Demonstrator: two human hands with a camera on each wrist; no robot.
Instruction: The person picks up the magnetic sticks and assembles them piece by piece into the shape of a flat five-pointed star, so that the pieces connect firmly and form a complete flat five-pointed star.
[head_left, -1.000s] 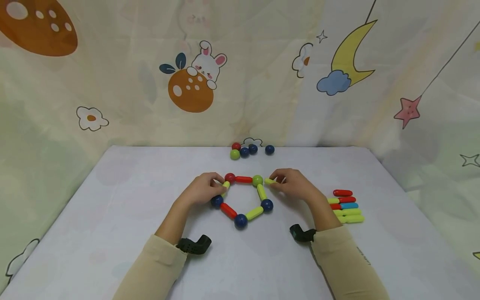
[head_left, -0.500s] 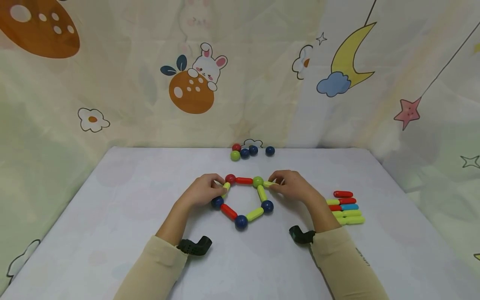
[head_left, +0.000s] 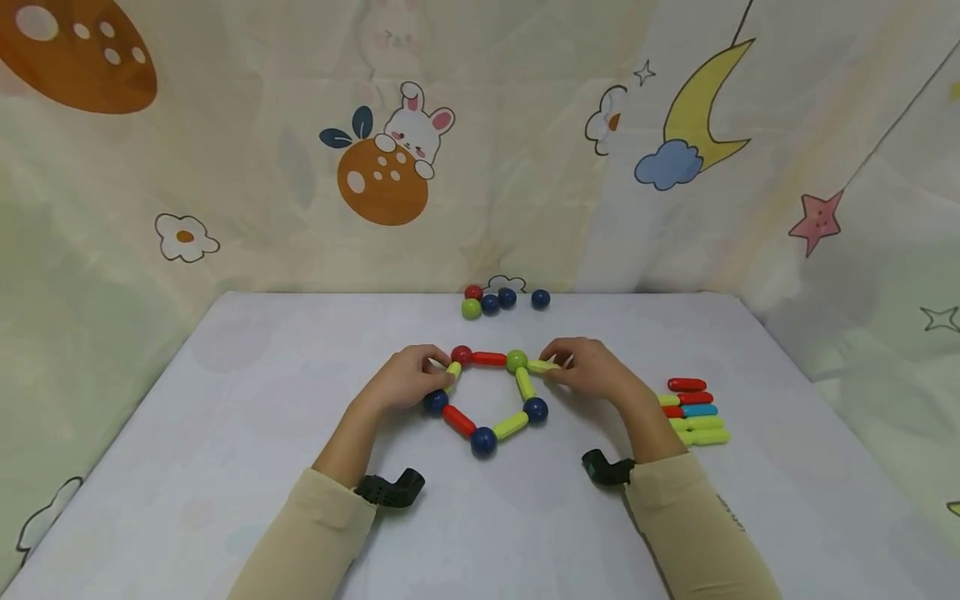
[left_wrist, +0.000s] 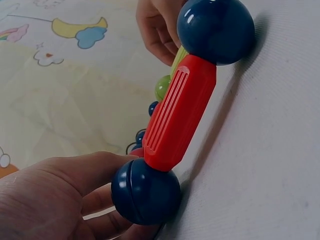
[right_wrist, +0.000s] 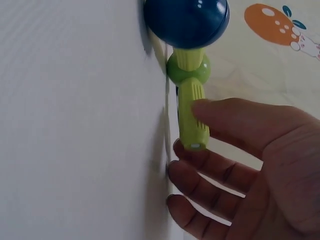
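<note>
Lime in colour, the right rod (head_left: 542, 366) is being pinched between the thumb and fingers of the right hand (head_left: 591, 368), one end being held against the green ball (head_left: 517, 361), the other end being seen bare in the right wrist view. By the left hand (head_left: 407, 377), the left rod (head_left: 454, 368), also lime, is being pinched between the red ball (head_left: 462, 356) and a blue ball (head_left: 436, 403). Both balls are being included in a ring (head_left: 512, 426) of five balls and five rods, which is being supported near the middle of the white worktop (head_left: 270, 400). Behind the ring, five loose balls (head_left: 491, 304) are being carried near the far edge. To the right, loose rods (head_left: 696, 398) are being partly hidden by the right forearm (head_left: 651, 425). Beige sleeves (head_left: 697, 525) and dark wrist mounts (head_left: 392, 489) are being worn.
</note>
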